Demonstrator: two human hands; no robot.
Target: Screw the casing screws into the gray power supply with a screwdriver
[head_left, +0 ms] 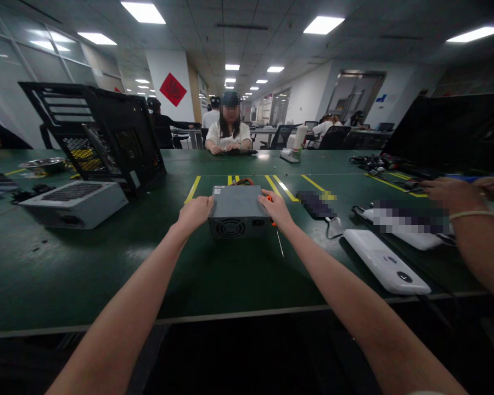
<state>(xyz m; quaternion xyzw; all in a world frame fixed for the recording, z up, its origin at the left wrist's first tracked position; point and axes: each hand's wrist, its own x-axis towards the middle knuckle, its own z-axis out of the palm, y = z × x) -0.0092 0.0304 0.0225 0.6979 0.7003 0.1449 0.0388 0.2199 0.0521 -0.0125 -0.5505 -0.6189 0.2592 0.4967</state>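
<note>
A grey computer power supply [236, 203] is in front of me over the green table, its fan grille and power socket facing me. My left hand [195, 213] is closed around its left side. My right hand [276, 209] grips the opposite side, thumb near the top edge. Tucked in that same hand is a screwdriver [280, 242]; bits of its orange handle show around the fingers and its thin shaft points down toward me. Red and dark cables [243, 181] come out behind the supply. Whether its underside touches the table cannot be made out.
A black computer case [135, 142] stands at the left, with another power supply [76, 203] before it. To the right lie a phone [316, 204] and a white power bank [385, 260]. A co-worker's arm [477, 236] reaches in at right. Another person sits opposite.
</note>
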